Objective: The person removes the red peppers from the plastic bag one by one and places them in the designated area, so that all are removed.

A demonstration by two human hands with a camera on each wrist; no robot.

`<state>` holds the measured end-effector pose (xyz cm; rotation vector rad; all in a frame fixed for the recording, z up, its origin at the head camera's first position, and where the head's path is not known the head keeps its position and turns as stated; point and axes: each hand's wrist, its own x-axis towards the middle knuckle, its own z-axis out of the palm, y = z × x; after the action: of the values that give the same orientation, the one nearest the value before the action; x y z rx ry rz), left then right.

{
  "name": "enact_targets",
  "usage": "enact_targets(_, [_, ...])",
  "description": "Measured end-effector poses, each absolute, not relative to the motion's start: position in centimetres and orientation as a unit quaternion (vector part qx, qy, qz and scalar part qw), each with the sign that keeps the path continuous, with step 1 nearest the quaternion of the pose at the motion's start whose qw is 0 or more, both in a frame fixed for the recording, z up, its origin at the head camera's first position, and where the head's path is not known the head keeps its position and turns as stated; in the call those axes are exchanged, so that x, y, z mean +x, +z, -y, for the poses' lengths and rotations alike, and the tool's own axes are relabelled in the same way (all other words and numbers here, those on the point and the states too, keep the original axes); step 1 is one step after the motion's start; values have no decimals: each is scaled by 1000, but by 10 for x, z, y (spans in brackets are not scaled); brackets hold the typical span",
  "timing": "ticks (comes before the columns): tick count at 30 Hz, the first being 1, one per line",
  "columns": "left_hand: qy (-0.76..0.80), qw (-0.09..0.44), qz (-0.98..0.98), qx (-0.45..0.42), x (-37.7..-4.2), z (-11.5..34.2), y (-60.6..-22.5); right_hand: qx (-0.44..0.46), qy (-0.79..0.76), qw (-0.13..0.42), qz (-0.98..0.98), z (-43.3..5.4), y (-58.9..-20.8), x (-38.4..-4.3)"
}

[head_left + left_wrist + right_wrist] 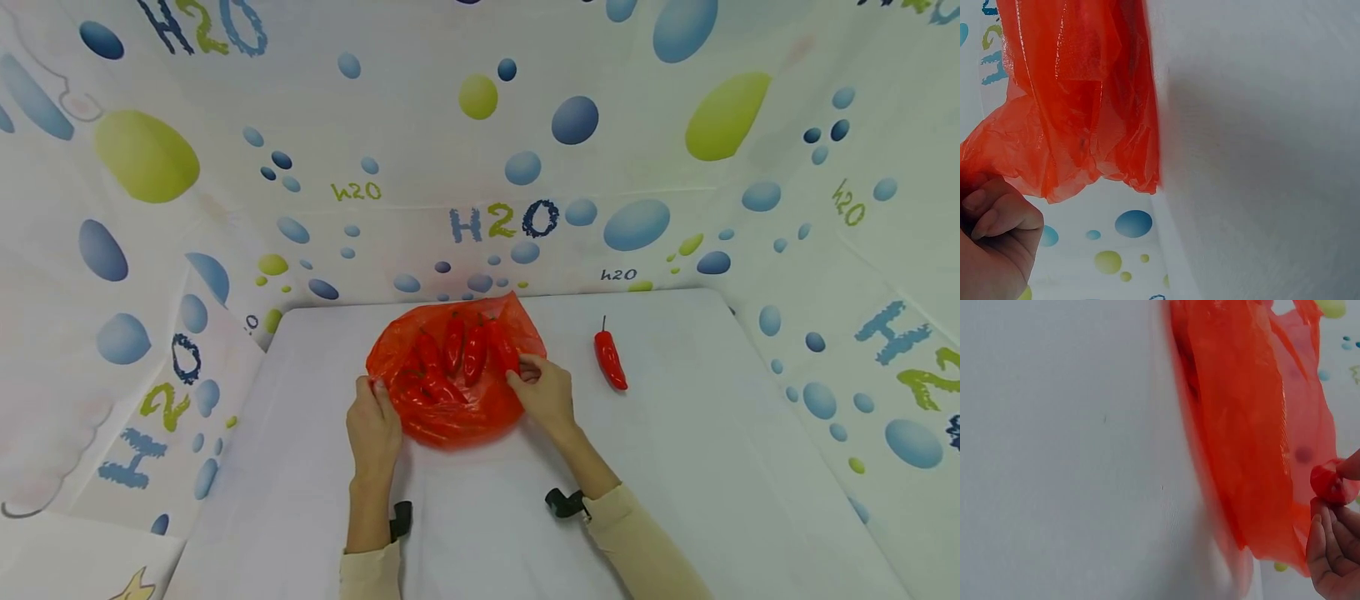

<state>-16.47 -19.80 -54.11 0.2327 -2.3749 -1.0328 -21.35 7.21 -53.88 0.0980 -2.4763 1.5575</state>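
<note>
A thin red plastic bag [457, 429] lies spread open on the table, with several red chili peppers [453, 343] inside it. At the bag's left edge, my left hand [373, 425] grips the plastic between thumb and curled fingers; the left wrist view shows the bag's side [1079, 125] pulled out toward that hand. My right hand [551, 396] pinches a red chili pepper [504, 346] by its lower end at the bag's right side. In the right wrist view, the rounded end of this pepper [1333, 482] sits between thumb and fingertips, beside the bag.
One more red chili pepper [611, 360] with a dark stem lies on the white table [675, 467], to the right of the bag. Behind and beside the table hangs a white sheet [420, 125] printed with blue and green drops.
</note>
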Motion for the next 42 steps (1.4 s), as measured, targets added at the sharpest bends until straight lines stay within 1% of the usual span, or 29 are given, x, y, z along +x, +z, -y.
enact_targets(14, [-384, 268, 880, 84, -163, 198, -540, -11, 548, 126, 827, -100, -543, -213])
enact_targets(22, [-382, 261, 882, 87, -164, 197, -541, -48, 540, 118, 832, -116, -545, -211])
enact_targets(26, [-381, 265, 882, 81, -165, 198, -542, -58, 533, 126, 835, -124, -548, -212])
enact_targets(31, [-380, 258, 885, 82, -165, 197, -541, -75, 524, 136, 838, -133, -555, -210])
enact_targets(35, [-382, 255, 884, 83, -164, 197, -540, -91, 521, 131, 839, -139, -562, -210])
enact_targets(42, [-378, 273, 881, 79, -165, 197, -540, -111, 513, 139, 840, -148, -568, -210])
